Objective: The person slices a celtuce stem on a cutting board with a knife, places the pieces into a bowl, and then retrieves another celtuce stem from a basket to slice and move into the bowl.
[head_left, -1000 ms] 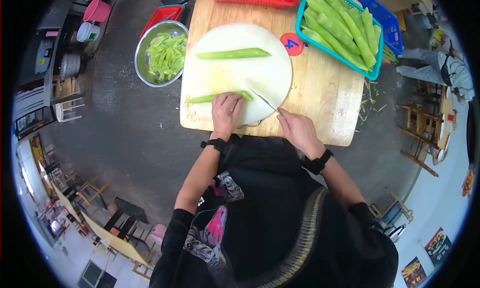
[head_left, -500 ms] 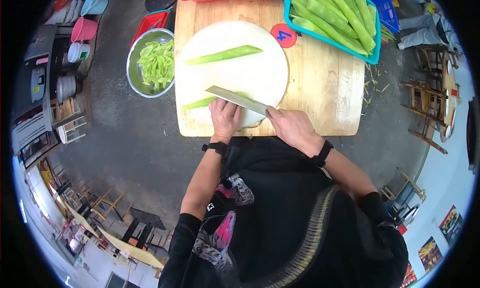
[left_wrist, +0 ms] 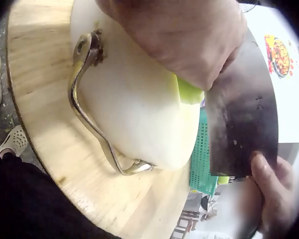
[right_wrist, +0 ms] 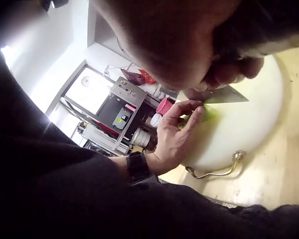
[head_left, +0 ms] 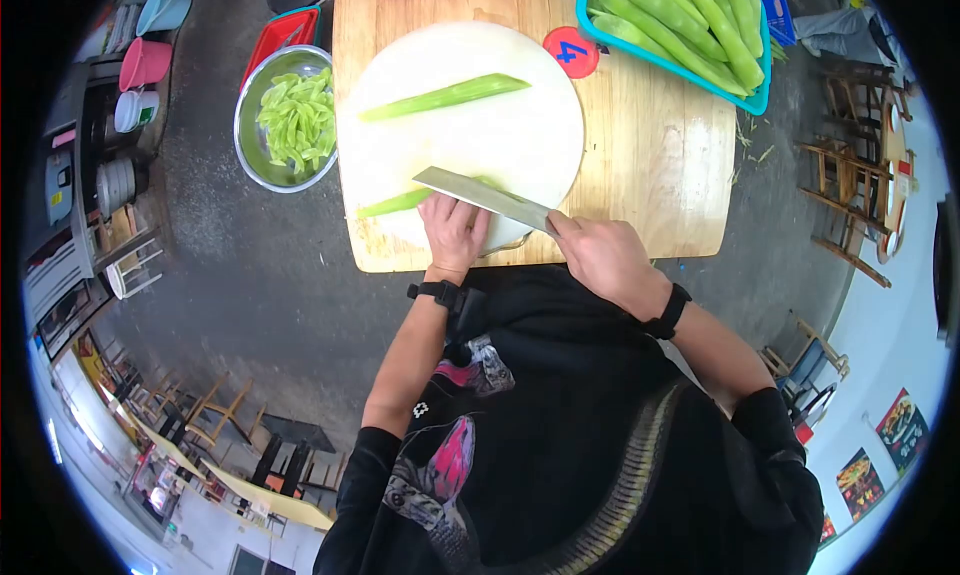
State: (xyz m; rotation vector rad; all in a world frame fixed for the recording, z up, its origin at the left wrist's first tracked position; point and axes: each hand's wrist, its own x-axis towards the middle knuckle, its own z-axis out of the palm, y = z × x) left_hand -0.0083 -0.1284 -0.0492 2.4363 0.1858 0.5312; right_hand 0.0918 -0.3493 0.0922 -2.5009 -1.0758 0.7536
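Note:
On the round white board [head_left: 400,75], a green stalk [head_left: 395,203] lies near the front edge, and the left hand [head_left: 455,237] holds it down with curled fingers. The right hand [head_left: 610,260] grips the handle of a broad cleaver [head_left: 485,197], whose blade lies across the stalk just beyond the left fingers. In the left wrist view the blade [left_wrist: 241,109] stands against the knuckles of the left hand [left_wrist: 184,40], with the stalk's end [left_wrist: 189,92] below them. A second stalk [head_left: 445,97] rests farther back on the board, touched by neither hand.
A teal basket [head_left: 680,70] of long green stalks stands at the table's back right, beside a red disc marked 4 [head_left: 572,53]. Left of the wooden table [head_left: 660,175] is a metal bowl [head_left: 243,135] of green slices. The board has a metal handle [left_wrist: 92,124] at its front.
The right hand has brought the cleaver left and over the front stalk, up against the left fingers. The left hand keeps its hold on the stalk. The head view has shifted slightly.

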